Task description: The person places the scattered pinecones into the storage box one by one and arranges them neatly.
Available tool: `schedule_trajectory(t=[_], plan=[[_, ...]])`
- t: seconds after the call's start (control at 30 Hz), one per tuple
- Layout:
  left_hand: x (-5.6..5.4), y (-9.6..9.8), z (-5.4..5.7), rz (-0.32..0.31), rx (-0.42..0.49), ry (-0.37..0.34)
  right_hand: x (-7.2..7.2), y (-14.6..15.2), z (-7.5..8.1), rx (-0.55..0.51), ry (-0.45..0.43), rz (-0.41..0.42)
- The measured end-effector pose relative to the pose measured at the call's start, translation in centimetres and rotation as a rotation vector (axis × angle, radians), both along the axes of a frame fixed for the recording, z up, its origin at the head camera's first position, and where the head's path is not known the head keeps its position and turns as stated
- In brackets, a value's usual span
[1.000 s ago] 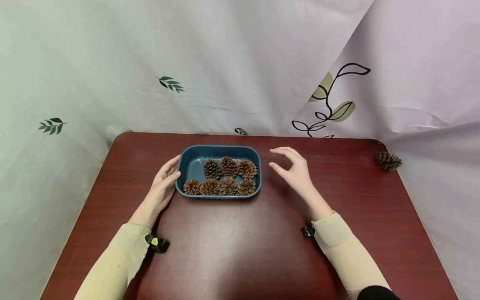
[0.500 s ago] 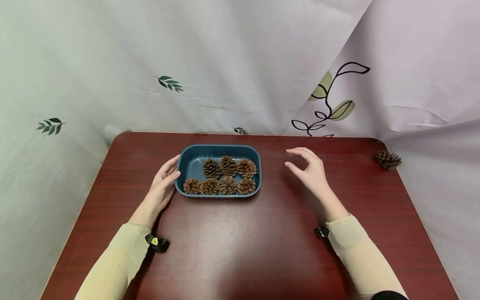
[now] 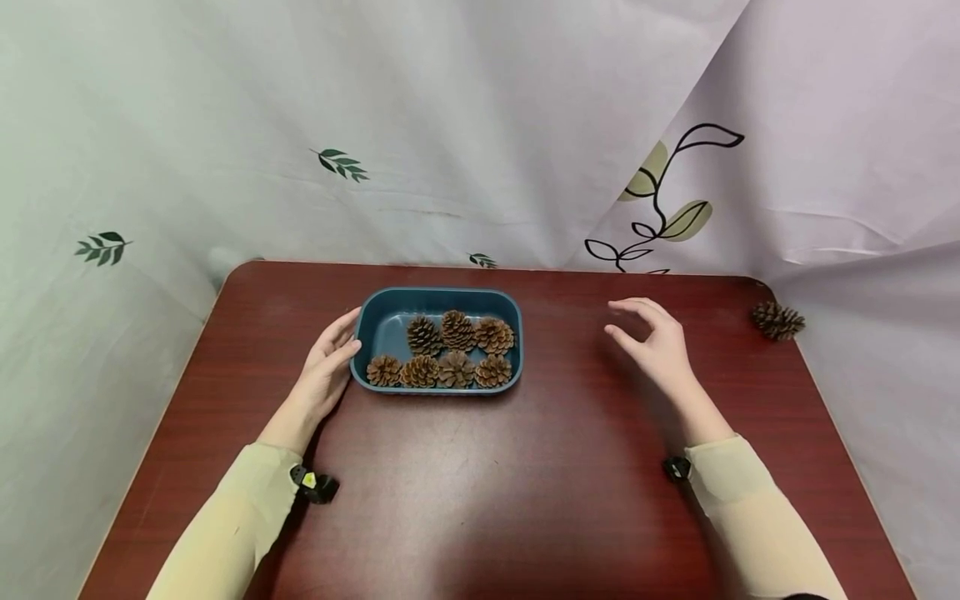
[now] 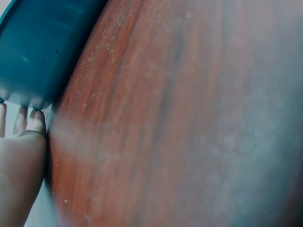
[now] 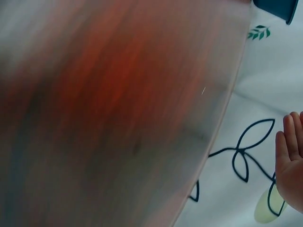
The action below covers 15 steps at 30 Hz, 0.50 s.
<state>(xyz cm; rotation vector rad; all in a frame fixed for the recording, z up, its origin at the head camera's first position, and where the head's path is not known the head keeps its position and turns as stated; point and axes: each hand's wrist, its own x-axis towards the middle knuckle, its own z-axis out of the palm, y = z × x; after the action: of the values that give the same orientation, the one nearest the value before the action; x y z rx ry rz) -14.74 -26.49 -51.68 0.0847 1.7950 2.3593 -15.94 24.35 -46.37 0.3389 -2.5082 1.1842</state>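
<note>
A dark blue rectangular tray (image 3: 437,393) stands left of the table's middle in the head view. Several brown pine cones (image 3: 456,369) lie in it, in a front and a back row; its back left part shows bare floor. My left hand (image 3: 324,367) rests against the tray's left end, fingertips and thumb touching the wall. The left wrist view shows the fingers (image 4: 21,120) fairly straight against that wall. My right hand (image 3: 660,346) hovers over the table right of the tray, fingers loosely bent, thumb apart, holding nothing. One more pine cone (image 3: 777,321) lies at the table's far right edge.
The dark red wooden table (image 3: 480,483) has rounded back corners. Behind and beside it hangs a pale curtain (image 3: 480,125) with leaf prints. A wrist camera (image 3: 318,486) sits at the left cuff, another wrist camera (image 3: 677,468) at the right cuff.
My right hand has moved to the right, away from the tray and nearer the lone pine cone, with its fingers still loosely bent. The left hand and tray have stayed put.
</note>
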Motion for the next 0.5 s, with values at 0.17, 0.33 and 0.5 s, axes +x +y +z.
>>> schedule_trajectory(t=[0.17, 0.33, 0.5], plan=[[0.0, 0.0, 0.0, -0.002, 0.003, 0.0, 0.1, 1.5, 0.0, 0.027, -0.019, -0.02], [0.0, 0.0, 0.0, -0.002, 0.01, 0.005, 0.1, 3.2, -0.3, 0.061, -0.056, -0.045], [0.0, 0.0, -0.1, 0.002, 0.019, 0.006, 0.1, 4.7, -0.7, 0.107, -0.074, -0.063]])
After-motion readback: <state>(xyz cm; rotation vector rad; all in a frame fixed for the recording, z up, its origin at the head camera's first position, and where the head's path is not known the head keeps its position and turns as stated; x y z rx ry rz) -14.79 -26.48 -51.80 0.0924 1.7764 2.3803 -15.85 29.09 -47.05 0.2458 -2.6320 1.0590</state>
